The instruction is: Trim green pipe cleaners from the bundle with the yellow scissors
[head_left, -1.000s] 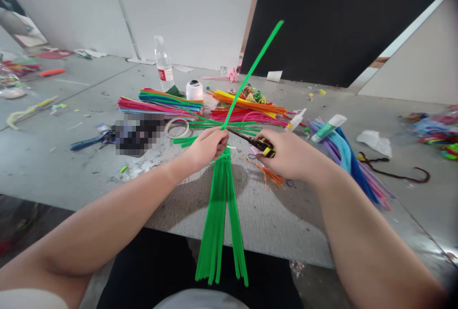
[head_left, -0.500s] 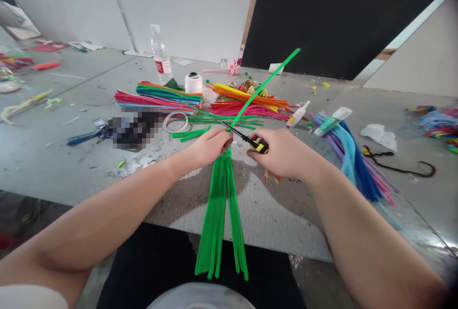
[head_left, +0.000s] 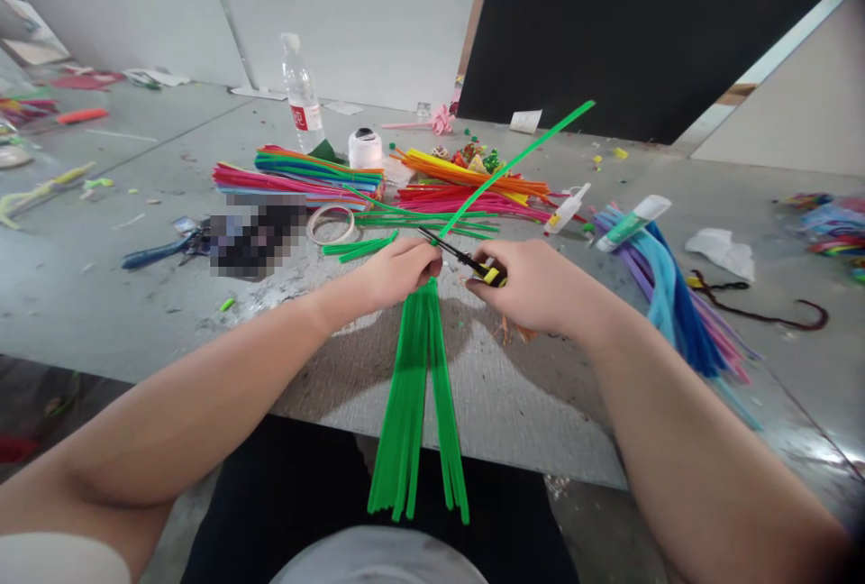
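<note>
My left hand (head_left: pixel 406 265) is closed around a long green pipe cleaner (head_left: pixel 517 168), whose free end slants up to the right. My right hand (head_left: pixel 520 282) grips a pair of scissors (head_left: pixel 471 261) with black-and-yellow handles. The blades reach across the pipe cleaner just above my left fingertips; whether they are closed on it I cannot tell. Below my hands, a fan of green pipe cleaners (head_left: pixel 412 395) hangs over the table's front edge, its upper ends partly hidden by my left hand. Short green pieces (head_left: pixel 361 249) lie just beyond my left wrist.
Bundles of coloured pipe cleaners (head_left: pixel 317 174) lie farther back, with a water bottle (head_left: pixel 301 93), a thread spool (head_left: pixel 365 150) and a tape roll (head_left: pixel 331 224). Blue-handled pliers (head_left: pixel 159 250) are at left. At right are a glue bottle (head_left: pixel 568 208), a tube (head_left: pixel 633 223) and blue pipe cleaners (head_left: pixel 689 323).
The held green pipe cleaner has tilted lower, its free end moving right. Both hands and the scissors stay almost in place, and the view has shifted slightly.
</note>
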Demonstrator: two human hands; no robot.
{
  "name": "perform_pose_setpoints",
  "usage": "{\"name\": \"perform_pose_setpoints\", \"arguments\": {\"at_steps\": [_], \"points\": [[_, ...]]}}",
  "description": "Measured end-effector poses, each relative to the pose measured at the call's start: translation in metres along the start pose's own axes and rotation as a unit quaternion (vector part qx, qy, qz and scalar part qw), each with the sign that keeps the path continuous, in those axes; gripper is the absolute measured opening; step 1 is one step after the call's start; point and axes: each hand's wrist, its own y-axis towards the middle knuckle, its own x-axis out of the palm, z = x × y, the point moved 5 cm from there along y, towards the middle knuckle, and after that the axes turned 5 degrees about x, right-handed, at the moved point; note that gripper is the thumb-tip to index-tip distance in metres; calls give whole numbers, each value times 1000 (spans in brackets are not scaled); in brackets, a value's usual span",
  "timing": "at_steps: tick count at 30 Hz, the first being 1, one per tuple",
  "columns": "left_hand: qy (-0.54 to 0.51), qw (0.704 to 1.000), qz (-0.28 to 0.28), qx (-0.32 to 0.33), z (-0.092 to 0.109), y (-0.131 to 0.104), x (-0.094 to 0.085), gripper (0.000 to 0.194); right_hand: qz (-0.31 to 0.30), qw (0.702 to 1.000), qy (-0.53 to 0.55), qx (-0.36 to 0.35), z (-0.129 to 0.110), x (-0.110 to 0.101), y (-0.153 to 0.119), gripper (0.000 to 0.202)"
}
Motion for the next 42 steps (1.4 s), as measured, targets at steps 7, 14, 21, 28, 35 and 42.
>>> {"name": "perform_pose_setpoints", "arguments": {"at_steps": [7, 14, 21, 28, 35, 42], "points": [[-66, 997, -25, -38, -1, -1, 2, 26, 5, 1000, -10, 5, 1, 1, -1, 12], [-117, 990, -39, -70, -4, -1, 5, 27, 14, 999, -34, -1, 1, 3, 0, 13], [-158, 981, -64, -90, -7, 0, 7, 25, 41, 999, -25, 11, -5, 3, 0, 17], [104, 994, 28, 35, -3, 8, -9, 26, 46, 998, -21, 47, 4, 3, 6, 23], [402, 902, 92, 127, -5, 26, -22, 24, 58, 992, -2, 115, 18, 3, 16, 26], [474, 875, 73, 61, -16, 56, -14, 36, 58, 992, -5, 108, 21, 10, 22, 33]]}}
